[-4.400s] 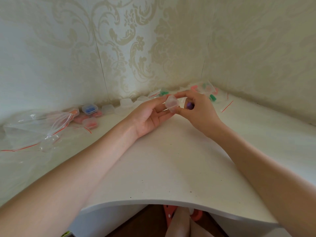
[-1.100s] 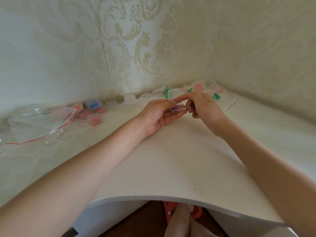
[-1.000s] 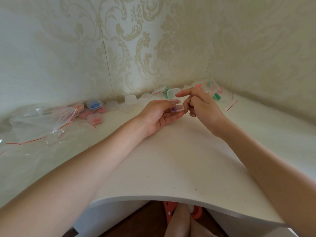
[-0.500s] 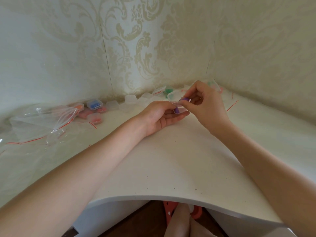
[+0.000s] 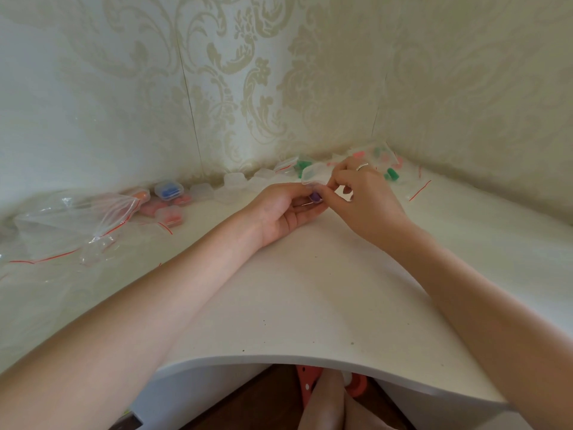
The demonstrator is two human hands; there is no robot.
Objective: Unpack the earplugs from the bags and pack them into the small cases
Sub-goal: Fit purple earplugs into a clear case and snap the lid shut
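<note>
My left hand point(image 5: 283, 209) holds a small clear case point(image 5: 313, 176) near the far middle of the white table point(image 5: 310, 305), its lid standing open above my fingertips. A purple earplug point(image 5: 315, 197) lies in the case's lower half. My right hand point(image 5: 361, 197) pinches at the case's front edge with thumb and forefinger, right beside the purple earplug. Bagged green earplugs point(image 5: 302, 166) and pink earplugs point(image 5: 359, 155) lie behind my hands in the corner.
A row of empty clear cases point(image 5: 234, 181) lines the wall. A blue-filled case point(image 5: 169, 189) and pink-filled cases point(image 5: 169, 216) sit at the left with empty zip bags point(image 5: 71, 221). A green earplug point(image 5: 391, 174) lies at the right.
The case has been opened and a purple earplug put into it. My right hand has lowered its fingertips to the case's front edge.
</note>
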